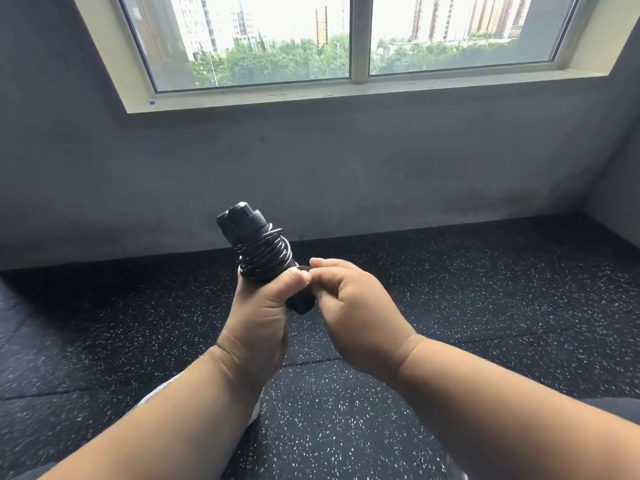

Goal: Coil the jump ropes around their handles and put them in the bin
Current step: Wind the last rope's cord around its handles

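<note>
Black rope (266,258) is seen coiled round the handles (242,220), gripped by the left hand (259,306); its loose end is pinched by the right hand (349,299); tucking and binning are judged outstanding; no bin is seen.

Two hands show: the left hand (263,306) at the centre of the frame and the right hand (356,313) just right of it, and between them sits one coiled rope (265,259) wound round two black handles (247,220) held together. One window (356,39) with two panes fills the top of the frame, above one wall (346,168) and one speckled floor (450,289)
</note>
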{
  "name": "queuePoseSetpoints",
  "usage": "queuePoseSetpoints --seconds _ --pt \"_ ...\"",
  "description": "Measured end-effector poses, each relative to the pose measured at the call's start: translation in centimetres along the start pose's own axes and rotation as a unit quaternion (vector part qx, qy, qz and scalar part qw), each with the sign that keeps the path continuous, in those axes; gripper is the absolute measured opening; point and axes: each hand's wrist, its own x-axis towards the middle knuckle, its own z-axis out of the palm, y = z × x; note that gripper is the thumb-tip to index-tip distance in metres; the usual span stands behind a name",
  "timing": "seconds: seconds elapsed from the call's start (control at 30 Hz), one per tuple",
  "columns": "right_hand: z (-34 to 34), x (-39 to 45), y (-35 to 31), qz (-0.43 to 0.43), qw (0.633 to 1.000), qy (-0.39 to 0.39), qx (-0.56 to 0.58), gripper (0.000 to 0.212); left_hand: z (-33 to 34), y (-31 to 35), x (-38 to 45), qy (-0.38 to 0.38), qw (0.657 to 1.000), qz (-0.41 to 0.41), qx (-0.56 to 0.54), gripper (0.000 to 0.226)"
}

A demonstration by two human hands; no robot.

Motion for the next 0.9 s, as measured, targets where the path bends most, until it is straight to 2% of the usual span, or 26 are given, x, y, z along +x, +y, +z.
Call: queuePoseSetpoints --seconds 0.1,0.27,0.37,0.53,0.7,0.83,0.9 --pt "-0.5 0.2 -0.2 0.025 0.998 -0.027 0.049 0.014 -0.3 0.1 -0.2 -0.02 1.0 -0.023 0.001 0.045" --pt "-1.0 0.1 0.1 0.036 0.993 -0.061 0.095 0.013 -0.4 0.2 -0.3 -0.037 0.997 -0.059 -0.015 0.039" --pt "-1.1 0.0 -0.1 0.042 0.99 -0.053 0.122 0.013 -0.2 0.4 -0.4 -0.05 0.998 -0.048 -0.007 0.038" --pt "-0.9 -0.2 -0.1 0.085 0.978 -0.038 0.184 0.019 -0.3 0.1 -0.3 -0.054 0.995 -0.075 -0.032 0.039" --pt "-1.5 -0.3 -0.3 0.125 0.964 -0.093 0.215 0.021 -0.5 0.1 -0.5 -0.055 0.995 -0.082 0.008 0.051" --pt "-2.6 -0.4 -1.5 0.131 0.956 -0.112 0.238 0.034 -0.8 0.6 -0.4 -0.084 0.993 -0.087 0.012 0.048" --pt "-3.3 -0.5 -2.3 0.12 0.955 -0.132 0.238 0.029 -0.9 0.9 -0.4 -0.099 0.991 -0.093 0.008 0.046"
